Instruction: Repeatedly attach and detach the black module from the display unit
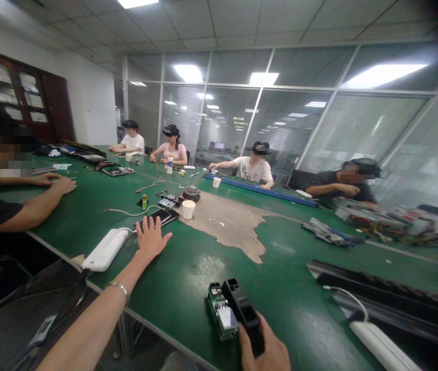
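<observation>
My left hand [150, 238] lies stretched out with its fingers spread, reaching over a flat black device [169, 218] that looks like a phone; its fingertips cover part of it, and contact is hard to judge. Near the front edge of the table, my right hand [268, 346] grips the near end of a long black plastic housing [242, 304] between thumb and fingers. Alongside the housing's left side is a green circuit board [221, 312] with a silvery white block on it. Whether board and housing are joined cannot be made out.
A white power strip [106, 250] lies by my left forearm, a paper cup [188, 208] beyond my left hand. Another white strip [383, 346] and dark metal parts [377, 293] are at right. Several people sit around the green table [281, 288]; one person's hands [60, 183] are at left.
</observation>
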Motion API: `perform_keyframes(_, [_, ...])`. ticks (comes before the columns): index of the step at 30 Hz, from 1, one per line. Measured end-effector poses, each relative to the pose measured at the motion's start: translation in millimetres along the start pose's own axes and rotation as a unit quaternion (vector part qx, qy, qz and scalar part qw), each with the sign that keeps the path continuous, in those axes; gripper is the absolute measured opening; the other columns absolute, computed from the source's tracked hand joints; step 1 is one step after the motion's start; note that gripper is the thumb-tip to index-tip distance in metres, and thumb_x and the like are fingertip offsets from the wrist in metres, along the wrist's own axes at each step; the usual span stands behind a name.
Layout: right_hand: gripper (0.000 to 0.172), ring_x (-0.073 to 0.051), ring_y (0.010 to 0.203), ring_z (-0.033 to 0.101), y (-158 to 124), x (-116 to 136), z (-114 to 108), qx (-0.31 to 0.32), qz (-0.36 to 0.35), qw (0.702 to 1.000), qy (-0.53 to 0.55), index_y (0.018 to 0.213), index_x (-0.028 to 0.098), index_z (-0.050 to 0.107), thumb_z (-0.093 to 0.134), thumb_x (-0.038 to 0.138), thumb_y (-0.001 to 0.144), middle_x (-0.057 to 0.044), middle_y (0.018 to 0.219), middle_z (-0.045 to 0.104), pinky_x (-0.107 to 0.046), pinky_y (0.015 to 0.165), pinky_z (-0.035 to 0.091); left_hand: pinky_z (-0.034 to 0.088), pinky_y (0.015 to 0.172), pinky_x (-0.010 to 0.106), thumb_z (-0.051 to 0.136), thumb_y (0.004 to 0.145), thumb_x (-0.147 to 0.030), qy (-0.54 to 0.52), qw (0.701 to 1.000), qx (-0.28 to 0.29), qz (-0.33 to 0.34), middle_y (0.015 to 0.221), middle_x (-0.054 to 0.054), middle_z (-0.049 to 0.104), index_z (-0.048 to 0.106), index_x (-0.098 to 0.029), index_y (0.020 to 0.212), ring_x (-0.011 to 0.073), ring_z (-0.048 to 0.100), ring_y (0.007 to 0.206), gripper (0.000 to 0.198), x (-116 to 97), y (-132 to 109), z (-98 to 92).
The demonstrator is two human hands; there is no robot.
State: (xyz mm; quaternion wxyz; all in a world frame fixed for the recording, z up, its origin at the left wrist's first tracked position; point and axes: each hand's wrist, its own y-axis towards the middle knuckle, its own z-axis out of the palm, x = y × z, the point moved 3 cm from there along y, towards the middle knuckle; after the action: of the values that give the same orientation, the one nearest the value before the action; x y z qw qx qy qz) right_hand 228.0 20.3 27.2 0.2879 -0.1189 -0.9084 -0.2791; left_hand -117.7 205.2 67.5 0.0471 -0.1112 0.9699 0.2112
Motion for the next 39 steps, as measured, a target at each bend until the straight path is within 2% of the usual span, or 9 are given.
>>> perform_keyframes(5, [0.059, -0.03, 0.087, 0.061, 2.1, 3.3, -0.9, 0.015, 0.008, 1.0, 0.005, 0.107, 0.019, 0.066, 0.044, 0.067, 0.08, -0.013, 0.095, 0.069, -0.04, 0.078, 0.046, 0.017, 0.107, 0.056, 0.04, 0.089, -0.061, -0.02, 1.0, 0.017, 0.009, 0.13, 0.02, 0.055, 0.034, -0.011, 0.144, 0.0392, 0.033, 0.13, 0.075, 3.9, 5.6, 4.6])
perform_keyframes(10, [0.058, -0.031, 0.092, 0.06, 0.4, -2.4, 1.0, 0.044, 0.023, 0.998, 0.025, 0.111, 0.02, 0.065, 0.05, 0.065, 0.078, -0.012, 0.097, 0.068, -0.04, 0.08, 0.046, 0.033, 0.099, 0.045, 0.046, 0.088, -0.053, -0.163, 0.984, 0.043, 0.065, 0.126, 0.013, 0.054, 0.043, -0.019, 0.139, 0.0322, 0.042, 0.117, 0.061, -46.3, -42.9, -0.3])
perform_keyframes(12, [0.058, -0.031, 0.096, 0.059, -2.7, -6.2, 0.1, 0.043, 0.052, 0.997, 0.031, 0.116, 0.021, 0.064, 0.05, 0.063, 0.079, -0.012, 0.099, 0.067, -0.041, 0.083, 0.045, 0.035, 0.098, 0.043, 0.047, 0.087, -0.039, -0.243, 0.965, 0.077, 0.063, 0.123, 0.011, 0.055, 0.044, -0.02, 0.138, 0.0292, 0.045, 0.115, 0.054, -63.2, -70.7, -3.2])
perform_keyframes(15, [0.064, -0.029, 0.096, 0.06, -6.2, -10.6, -4.7, 0.027, 0.114, 0.99, 0.075, 0.121, 0.02, 0.061, 0.054, 0.065, 0.076, -0.011, 0.102, 0.067, -0.04, 0.086, 0.045, 0.032, 0.104, 0.044, 0.05, 0.075, -0.02, -0.357, 0.923, 0.132, 0.064, 0.132, 0.008, 0.051, 0.029, -0.022, 0.146, 0.0269, 0.042, 0.121, 0.074, -74.5, -114.7, -10.1])
perform_keyframes(19, [0.065, -0.027, 0.096, 0.063, -8.6, -2.3, -14.7, 0.018, 0.151, 0.975, 0.163, 0.12, 0.019, 0.061, 0.057, 0.066, 0.074, -0.01, 0.105, 0.067, -0.036, 0.086, 0.046, 0.024, 0.111, 0.05, 0.059, 0.072, -0.029, -0.412, 0.86, 0.244, 0.176, 0.151, 0.011, 0.031, -0.001, -0.023, 0.152, 0.0296, 0.029, 0.136, 0.1, -81.3, -163.9, -22.0])
perform_keyframes(23, [0.063, -0.027, 0.098, 0.061, -13.1, 20.2, -21.9, -0.008, 0.114, 0.983, 0.144, 0.118, 0.021, 0.062, 0.061, 0.065, 0.072, -0.009, 0.106, 0.066, -0.037, 0.089, 0.044, 0.005, 0.114, 0.06, 0.072, 0.061, -0.065, -0.364, 0.879, 0.199, 0.236, 0.156, 0.017, 0.018, -0.016, -0.02, 0.15, 0.0365, 0.014, 0.143, 0.133, -91.3, -184.8, -31.2])
perform_keyframes(27, [0.062, -0.028, 0.096, 0.06, -20.4, 37.3, -16.8, 0.001, 0.081, 0.992, 0.093, 0.115, 0.02, 0.063, 0.059, 0.066, 0.074, -0.011, 0.104, 0.065, -0.039, 0.087, 0.043, 0.003, 0.112, 0.066, 0.078, 0.041, -0.072, -0.332, 0.901, 0.171, 0.222, 0.153, 0.019, 0.024, -0.026, -0.019, 0.146, 0.041, 0.02, 0.139, 0.156, -105.7, -191.4, -30.9])
perform_keyframes(33, [0.061, -0.028, 0.093, 0.058, -26.6, 55.9, -13.4, -0.012, 0.004, 1.0, 0.023, 0.114, 0.017, 0.063, 0.056, 0.065, 0.078, -0.013, 0.1, 0.065, -0.038, 0.085, 0.043, 0.005, 0.114, 0.061, 0.077, 0.053, -0.058, -0.322, 0.916, 0.131, 0.201, 0.143, 0.016, 0.042, -0.021, -0.018, 0.148, 0.0356, 0.035, 0.131, 0.142, -112.8, -196.2, -33.3])
perform_keyframes(39, [0.053, -0.028, 0.092, 0.058, -31.6, 63.6, -8.8, -0.003, -0.03, 0.999, -0.019, 0.115, 0.016, 0.062, 0.057, 0.057, 0.081, -0.012, 0.097, 0.066, -0.037, 0.083, 0.044, 0.006, 0.115, 0.059, 0.069, 0.061, -0.05, -0.317, 0.92, 0.117, 0.198, 0.147, 0.018, 0.037, -0.023, -0.013, 0.147, 0.0357, 0.031, 0.134, 0.131, -109.8, -197.3, -34.0])
